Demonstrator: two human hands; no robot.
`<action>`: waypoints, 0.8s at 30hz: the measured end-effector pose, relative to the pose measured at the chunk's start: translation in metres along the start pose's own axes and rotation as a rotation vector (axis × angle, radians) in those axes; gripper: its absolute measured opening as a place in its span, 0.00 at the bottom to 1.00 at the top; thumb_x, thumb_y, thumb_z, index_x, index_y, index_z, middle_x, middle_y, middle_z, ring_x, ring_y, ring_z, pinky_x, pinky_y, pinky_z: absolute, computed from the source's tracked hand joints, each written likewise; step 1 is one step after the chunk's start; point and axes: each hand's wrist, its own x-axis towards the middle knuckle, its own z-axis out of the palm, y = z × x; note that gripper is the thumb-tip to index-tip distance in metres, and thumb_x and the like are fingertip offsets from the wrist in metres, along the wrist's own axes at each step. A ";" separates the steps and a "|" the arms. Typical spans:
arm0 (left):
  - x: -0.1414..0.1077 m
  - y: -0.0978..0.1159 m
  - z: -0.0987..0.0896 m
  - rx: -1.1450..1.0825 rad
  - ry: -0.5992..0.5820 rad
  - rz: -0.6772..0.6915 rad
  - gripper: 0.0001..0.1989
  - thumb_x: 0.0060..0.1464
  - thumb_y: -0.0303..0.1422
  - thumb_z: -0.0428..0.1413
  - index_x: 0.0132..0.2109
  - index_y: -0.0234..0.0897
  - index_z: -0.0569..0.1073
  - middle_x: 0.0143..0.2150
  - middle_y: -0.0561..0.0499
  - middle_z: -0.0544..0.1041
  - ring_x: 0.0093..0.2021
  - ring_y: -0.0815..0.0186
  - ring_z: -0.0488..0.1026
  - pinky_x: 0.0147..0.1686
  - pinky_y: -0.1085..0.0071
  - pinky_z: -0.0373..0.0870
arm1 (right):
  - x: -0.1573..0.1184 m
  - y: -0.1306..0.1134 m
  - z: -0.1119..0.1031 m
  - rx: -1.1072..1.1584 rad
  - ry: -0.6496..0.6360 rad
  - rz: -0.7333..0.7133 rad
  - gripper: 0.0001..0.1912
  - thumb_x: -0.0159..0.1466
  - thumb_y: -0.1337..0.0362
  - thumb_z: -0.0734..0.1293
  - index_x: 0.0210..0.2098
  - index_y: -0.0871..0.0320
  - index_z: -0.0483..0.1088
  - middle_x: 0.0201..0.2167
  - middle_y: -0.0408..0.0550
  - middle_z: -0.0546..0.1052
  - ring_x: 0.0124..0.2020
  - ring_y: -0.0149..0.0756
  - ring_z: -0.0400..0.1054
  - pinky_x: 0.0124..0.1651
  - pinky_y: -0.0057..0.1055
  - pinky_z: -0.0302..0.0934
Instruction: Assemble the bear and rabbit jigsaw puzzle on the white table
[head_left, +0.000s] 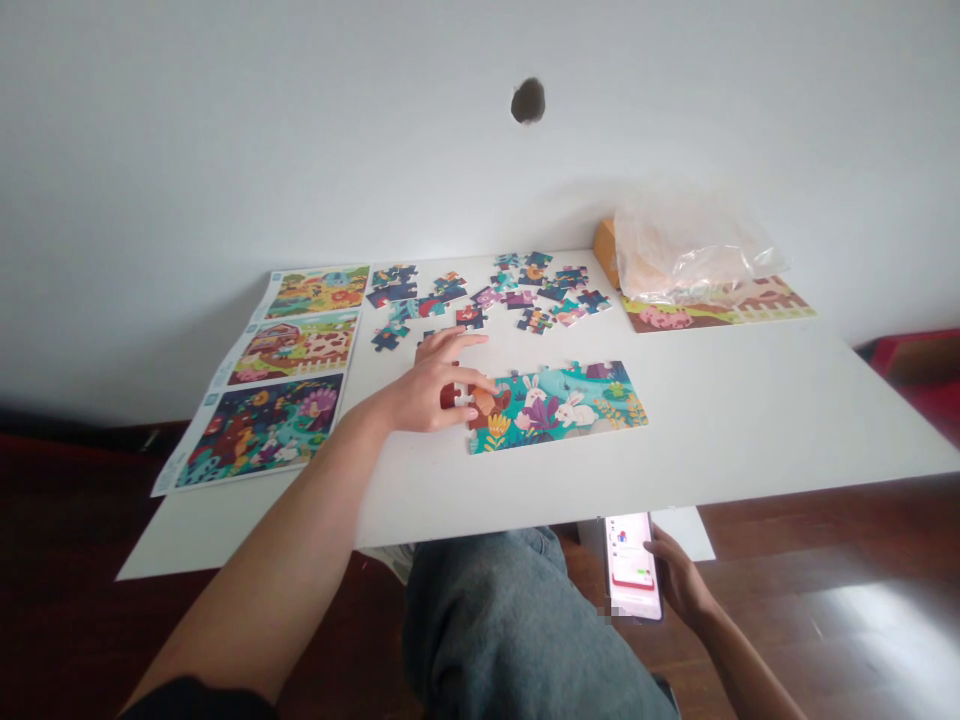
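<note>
My left hand [431, 388] reaches over the white table with its fingers and thumb around a dark red puzzle piece [449, 394]. Its fingertips touch the left end of a joined puzzle strip [574, 410] showing white rabbits, plants and water. The hand partly covers the piece. Loose puzzle pieces [471, 317] lie behind the hand and strip. Below the table's front edge, at the lower right, my right hand [679, 575] is closed around a phone [634, 570] with a lit screen. The thumb rests at its right edge.
A sheet with three printed pictures [292, 350] lies on the left of the table [750, 420]. At the back right, a clear plastic bag [694, 250] and an orange box [606, 252] stand by a farm picture [720, 312]. A wall borders the table's back.
</note>
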 end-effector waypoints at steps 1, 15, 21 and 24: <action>0.000 0.000 0.000 0.001 0.001 0.002 0.18 0.48 0.33 0.64 0.48 0.48 0.81 0.70 0.51 0.55 0.69 0.43 0.46 0.68 0.43 0.44 | 0.000 0.000 0.001 -0.009 -0.009 -0.003 0.18 0.53 0.60 0.68 0.43 0.58 0.74 0.37 0.53 0.81 0.39 0.52 0.75 0.44 0.44 0.65; 0.000 -0.003 0.002 -0.010 0.026 0.030 0.16 0.49 0.36 0.63 0.48 0.47 0.81 0.70 0.51 0.56 0.68 0.44 0.49 0.67 0.43 0.45 | -0.005 -0.004 0.017 -0.177 0.092 0.021 0.21 0.56 0.53 0.73 0.43 0.61 0.73 0.35 0.52 0.81 0.34 0.47 0.76 0.39 0.40 0.68; 0.001 -0.001 0.000 -0.015 0.024 0.033 0.16 0.50 0.36 0.63 0.47 0.47 0.81 0.69 0.51 0.56 0.68 0.44 0.49 0.67 0.43 0.44 | -0.005 -0.010 0.029 -0.308 0.240 0.103 0.26 0.53 0.45 0.73 0.38 0.63 0.75 0.24 0.51 0.79 0.27 0.45 0.75 0.33 0.38 0.68; 0.001 0.000 0.000 -0.015 0.024 0.026 0.15 0.50 0.36 0.63 0.46 0.47 0.81 0.69 0.51 0.57 0.68 0.44 0.48 0.68 0.43 0.43 | -0.005 -0.011 0.032 -0.345 0.269 0.104 0.26 0.53 0.45 0.73 0.37 0.63 0.75 0.20 0.49 0.77 0.26 0.45 0.74 0.32 0.37 0.68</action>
